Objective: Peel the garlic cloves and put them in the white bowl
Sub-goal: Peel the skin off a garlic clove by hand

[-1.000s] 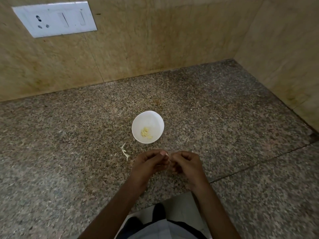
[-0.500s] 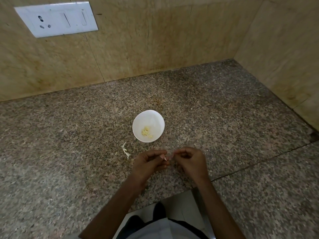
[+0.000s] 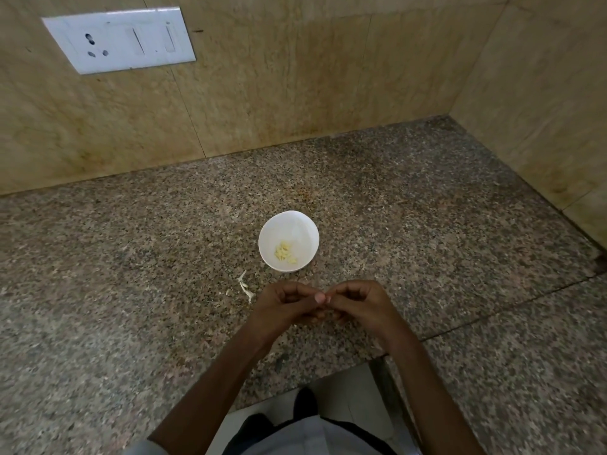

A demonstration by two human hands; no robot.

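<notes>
From the head view, both hands are raised over the near part of the speckled grey-brown granite counter (image 3: 131, 274). The left hand (image 3: 282, 305) and the right hand (image 3: 358, 303) meet at the fingertips, and all the fingers are curled inward. The left thumb lies flat against the right hand's fingertips, with its nail facing up. Something may be pinched at that meeting point, but it is hidden from me, so I cannot tell whether either hand holds a clove.

The one round, glossy white bowl (image 3: 295, 231) stands on the counter just beyond the hands and apart from them, slightly left of where the fingertips meet. A small heap of pale yellow peeled garlic pieces (image 3: 285, 251) lies on its bottom, toward the near side. The pieces are too small and too bunched for me to count them exactly.

Thin, papery white garlic skins (image 3: 244, 287) lie on the stone to the left of the left hand and near-left of the bowl. I count about three curled scraps there.

On the far side rises a wall of smooth beige stone tiles (image 3: 295, 77). At its upper left is one white rectangular switch plate (image 3: 120, 39) with a three-hole socket.
</notes>
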